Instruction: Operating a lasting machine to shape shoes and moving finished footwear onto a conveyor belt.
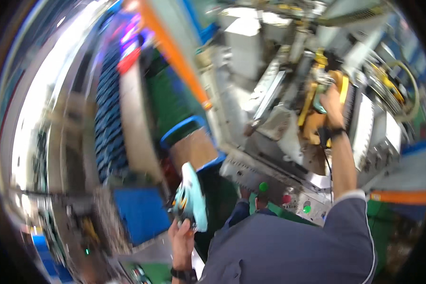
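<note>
Toward seven o'clock, we are holding a mint-green shoe-shaped piece (199,206), our left hand (181,239) wrapping its fingers around the lower end. Between two and three o'clock, our right hand (332,102) is resting at the machine's (253,169) yellow-and-orange fitting (311,128); blur is hiding its fingertips, so we cannot tell their opening or grip.

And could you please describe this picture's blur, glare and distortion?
Head view: blur softens the machinery around the right hand; glare washes out the upper left; edges bow near the rim; the teal piece in the left hand looks crisper.
</note>
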`<state>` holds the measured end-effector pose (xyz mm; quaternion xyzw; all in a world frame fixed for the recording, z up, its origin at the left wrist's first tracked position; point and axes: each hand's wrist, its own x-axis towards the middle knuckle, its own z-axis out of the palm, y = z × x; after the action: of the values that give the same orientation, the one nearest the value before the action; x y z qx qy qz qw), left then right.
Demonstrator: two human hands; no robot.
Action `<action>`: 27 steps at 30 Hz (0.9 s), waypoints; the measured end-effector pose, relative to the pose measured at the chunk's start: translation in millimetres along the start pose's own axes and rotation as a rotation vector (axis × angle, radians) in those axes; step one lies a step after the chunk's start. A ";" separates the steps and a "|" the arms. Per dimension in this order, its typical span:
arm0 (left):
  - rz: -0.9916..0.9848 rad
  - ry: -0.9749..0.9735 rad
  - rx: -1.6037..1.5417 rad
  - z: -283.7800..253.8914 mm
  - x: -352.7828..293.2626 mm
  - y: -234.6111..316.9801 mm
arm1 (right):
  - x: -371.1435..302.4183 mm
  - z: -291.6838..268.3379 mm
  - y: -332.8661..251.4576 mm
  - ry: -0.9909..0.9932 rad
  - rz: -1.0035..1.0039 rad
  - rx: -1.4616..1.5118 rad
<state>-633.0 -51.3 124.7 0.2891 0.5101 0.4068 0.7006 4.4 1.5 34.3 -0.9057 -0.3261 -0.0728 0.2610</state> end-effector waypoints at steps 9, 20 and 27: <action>-0.197 0.167 -0.154 -70.1 -45.5 -75.5 | -331.3 70.6 -115.9 -0.396 -0.635 0.355; 0.030 0.792 -0.572 -276.8 -131.3 -165.3 | -341.9 116.8 -102.3 -0.465 -0.661 0.266; -0.034 1.269 -0.333 -523.7 -169.4 -213.7 | -369.3 83.0 -290.4 -0.357 -0.666 0.328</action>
<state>-1096.9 -310.3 -132.9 -0.1276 0.7591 0.5607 0.3052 -468.2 29.6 -24.6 -0.6954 -0.6489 0.0577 0.3034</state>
